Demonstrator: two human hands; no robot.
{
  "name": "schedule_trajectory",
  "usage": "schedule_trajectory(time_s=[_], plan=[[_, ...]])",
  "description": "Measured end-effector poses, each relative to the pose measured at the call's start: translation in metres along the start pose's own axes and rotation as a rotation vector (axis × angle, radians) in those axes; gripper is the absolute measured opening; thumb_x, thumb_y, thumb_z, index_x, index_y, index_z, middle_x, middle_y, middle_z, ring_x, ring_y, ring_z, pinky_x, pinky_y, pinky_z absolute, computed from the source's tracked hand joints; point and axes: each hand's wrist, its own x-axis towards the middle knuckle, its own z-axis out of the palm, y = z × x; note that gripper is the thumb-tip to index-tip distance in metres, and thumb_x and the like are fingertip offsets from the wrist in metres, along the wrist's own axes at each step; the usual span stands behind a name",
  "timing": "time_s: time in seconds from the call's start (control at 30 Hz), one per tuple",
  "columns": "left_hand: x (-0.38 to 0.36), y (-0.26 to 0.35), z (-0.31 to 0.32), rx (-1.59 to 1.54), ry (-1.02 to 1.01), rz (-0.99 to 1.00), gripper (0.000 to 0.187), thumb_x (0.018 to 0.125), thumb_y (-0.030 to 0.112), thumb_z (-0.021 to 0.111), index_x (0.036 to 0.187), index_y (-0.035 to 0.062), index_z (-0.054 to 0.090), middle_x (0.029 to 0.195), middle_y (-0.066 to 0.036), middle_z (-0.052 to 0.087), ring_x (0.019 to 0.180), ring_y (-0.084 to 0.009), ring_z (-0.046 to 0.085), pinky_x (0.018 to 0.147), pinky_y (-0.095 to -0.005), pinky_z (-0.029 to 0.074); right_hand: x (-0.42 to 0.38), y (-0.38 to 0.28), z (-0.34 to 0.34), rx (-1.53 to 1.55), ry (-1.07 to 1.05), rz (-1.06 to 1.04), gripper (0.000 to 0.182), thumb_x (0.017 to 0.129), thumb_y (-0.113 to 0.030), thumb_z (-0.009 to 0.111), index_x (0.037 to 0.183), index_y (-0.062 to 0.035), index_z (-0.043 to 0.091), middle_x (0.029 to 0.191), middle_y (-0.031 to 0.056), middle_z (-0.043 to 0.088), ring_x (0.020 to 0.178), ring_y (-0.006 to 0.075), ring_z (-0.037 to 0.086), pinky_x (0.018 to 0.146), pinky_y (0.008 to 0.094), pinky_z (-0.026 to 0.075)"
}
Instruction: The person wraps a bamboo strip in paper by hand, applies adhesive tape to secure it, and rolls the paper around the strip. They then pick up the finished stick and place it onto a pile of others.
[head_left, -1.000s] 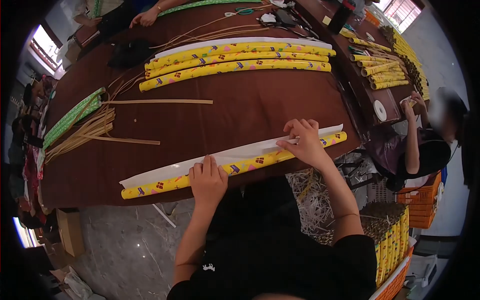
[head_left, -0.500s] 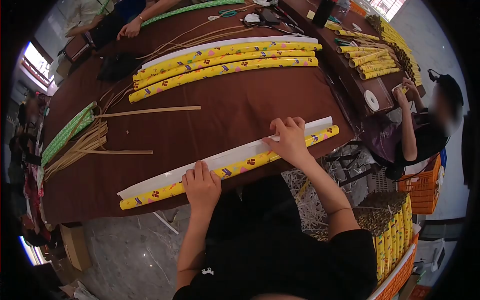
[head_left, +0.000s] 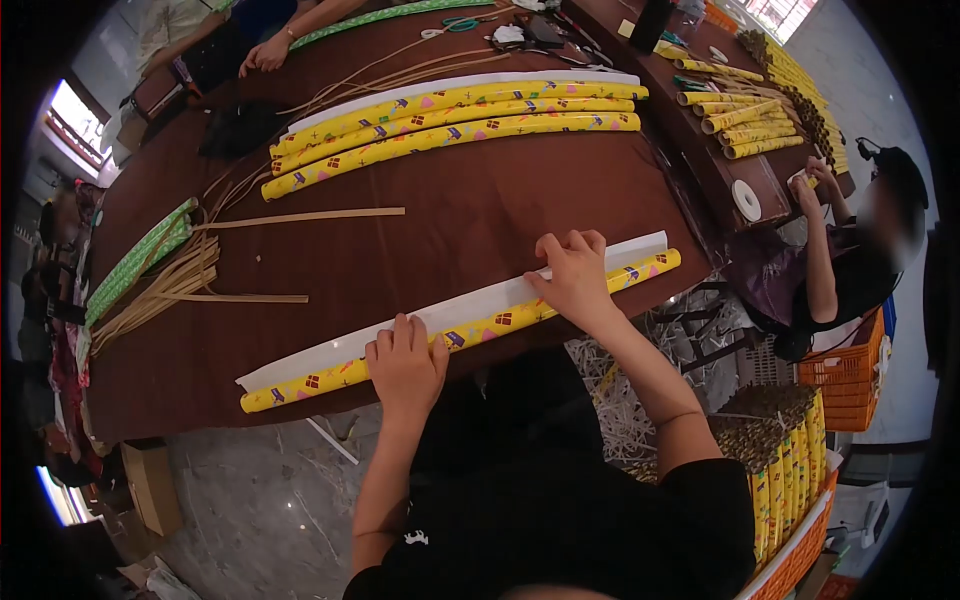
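Note:
A long roll of yellow patterned wrapping paper [head_left: 498,322] lies slantwise along the near table edge, with a strip of its white underside [head_left: 475,305] spread flat on the far side. My left hand [head_left: 407,368] is over the left half of the roll, fingers together and bent across it, tips on the white strip. Farther right, my right hand [head_left: 577,282] rests over the roll with curled fingers and the thumb on the white strip. The palms hide parts of the roll.
Several yellow rolls [head_left: 455,133] lie beyond on the brown tablecloth [head_left: 480,225]. Tan strips [head_left: 185,270] and a green patterned roll [head_left: 140,260] are at left. A co-worker [head_left: 850,235] sits at right by short yellow tubes [head_left: 745,125]; another person's hands [head_left: 268,55] are at the far edge.
The view has shifted slightly. My left hand's fingers have edged a little farther over the white strip; my right hand stays nearly in place.

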Motion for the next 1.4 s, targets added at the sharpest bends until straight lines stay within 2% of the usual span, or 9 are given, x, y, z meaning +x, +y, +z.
schedule_trajectory(time_s=[0.2,0.37,0.47,0.57,0.67,0.9,1.07,1.13,1.4], plan=[[0.013,0.015,-0.004,0.065,-0.013,0.035,0.037,0.084,0.037,0.064,0.105,0.0064,0.066,0.101,-0.009,0.061,0.087,-0.0261,0.056,0.077,-0.0407,0.043,0.001,-0.001,0.000,-0.025,-0.011,-0.038,0.035,0.069,-0.021,0.079,0.092,-0.0116,0.055,0.063,0.0025,0.057,0.082,0.0231,0.055,0.093,0.0431,0.034],[0.029,0.047,0.010,-0.015,-0.007,0.071,0.037,0.084,0.038,0.063,0.100,0.0053,0.066,0.098,-0.009,0.060,0.088,-0.0250,0.056,0.080,-0.0390,0.044,0.001,-0.001,0.001,-0.030,0.008,-0.051,0.034,0.070,-0.021,0.079,0.091,-0.0114,0.054,0.063,0.0028,0.058,0.082,0.0237,0.054,0.092,0.0431,0.034],[0.039,0.072,0.019,-0.110,-0.043,0.075,0.036,0.083,0.035,0.063,0.097,0.0026,0.065,0.099,-0.011,0.060,0.090,-0.0263,0.056,0.083,-0.0393,0.045,0.000,-0.001,0.002,-0.040,0.013,-0.059,0.034,0.070,-0.022,0.079,0.091,-0.0113,0.054,0.065,0.0034,0.058,0.083,0.0244,0.055,0.091,0.0436,0.035],[0.042,0.095,0.030,-0.279,0.040,0.138,0.035,0.083,0.030,0.060,0.096,-0.0025,0.065,0.099,-0.015,0.060,0.095,-0.0292,0.055,0.085,-0.0395,0.046,0.001,0.000,0.003,-0.039,0.034,-0.071,0.034,0.070,-0.022,0.079,0.091,-0.0113,0.055,0.066,0.0040,0.059,0.083,0.0247,0.055,0.090,0.0439,0.034],[0.046,0.111,0.036,-0.282,0.045,0.142,0.037,0.084,0.026,0.060,0.103,-0.0045,0.065,0.098,-0.014,0.060,0.092,-0.0284,0.056,0.084,-0.0399,0.047,0.001,0.000,0.003,-0.047,0.036,-0.070,0.034,0.070,-0.023,0.079,0.091,-0.0113,0.055,0.067,0.0046,0.059,0.083,0.0250,0.055,0.090,0.0442,0.034],[0.049,0.116,0.040,-0.319,0.093,0.138,0.033,0.083,0.023,0.059,0.099,-0.0048,0.065,0.098,-0.013,0.061,0.092,-0.0276,0.056,0.081,-0.0372,0.048,0.001,0.003,0.001,-0.019,0.016,-0.053,0.035,0.070,-0.025,0.080,0.091,-0.0113,0.056,0.066,0.0039,0.059,0.084,0.0245,0.055,0.092,0.0436,0.033],[0.047,0.114,0.042,-0.259,0.059,0.184,0.033,0.083,0.024,0.060,0.097,-0.0052,0.064,0.102,-0.014,0.061,0.092,-0.0273,0.056,0.081,-0.0372,0.049,0.005,0.028,-0.028,0.111,-0.054,-0.070,0.034,0.074,-0.028,0.080,0.092,-0.0107,0.058,0.067,0.0014,0.058,0.083,0.0226,0.056,0.096,0.0424,0.031],[0.047,0.113,0.040,-0.263,0.065,0.186,0.033,0.083,0.024,0.060,0.097,-0.0054,0.064,0.103,-0.014,0.061,0.092,-0.0274,0.056,0.082,-0.0374,0.049,0.005,0.043,-0.044,0.235,-0.201,0.013,0.033,0.074,-0.027,0.082,0.094,-0.0111,0.061,0.072,-0.0011,0.057,0.084,0.0200,0.057,0.097,0.0392,0.031],[0.046,0.115,0.044,-0.249,0.039,0.154,0.036,0.081,0.027,0.061,0.096,-0.0055,0.065,0.104,-0.015,0.061,0.097,-0.0280,0.055,0.087,-0.0373,0.046,-0.018,0.105,-0.065,0.097,-0.140,0.118,0.036,0.073,-0.032,0.083,0.090,-0.0117,0.060,0.074,-0.0020,0.058,0.079,0.0181,0.057,0.097,0.0397,0.032]])
